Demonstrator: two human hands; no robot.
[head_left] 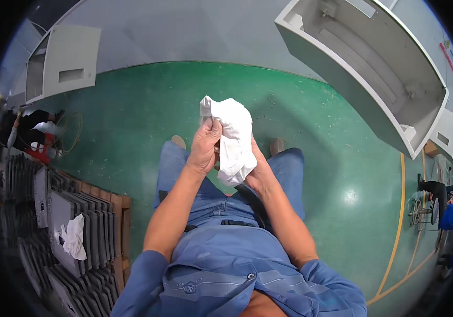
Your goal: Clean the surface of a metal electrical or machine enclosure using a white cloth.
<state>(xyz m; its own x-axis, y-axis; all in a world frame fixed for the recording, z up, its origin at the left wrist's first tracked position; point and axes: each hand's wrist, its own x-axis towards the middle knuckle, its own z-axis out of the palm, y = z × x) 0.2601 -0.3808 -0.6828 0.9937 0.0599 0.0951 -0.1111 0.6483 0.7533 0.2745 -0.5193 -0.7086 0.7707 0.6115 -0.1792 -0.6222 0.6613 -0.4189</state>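
A crumpled white cloth [233, 127] is held up in front of my body, between both hands. My left hand [205, 145] grips its left side, with the thumb pressed on the fabric. On the other side, my right hand [258, 166] holds the lower right part of the cloth; its fingers are mostly hidden behind the fabric. Below the cloth are my legs in blue trousers.
Grey panels [81, 232] stand stacked in rows on a wooden pallet [122, 222] at the left, with a white cloth [73, 236] on top. A large open grey metal cabinet [364, 68] stands at upper right, another grey cabinet [71, 61] at upper left. People are at both edges.
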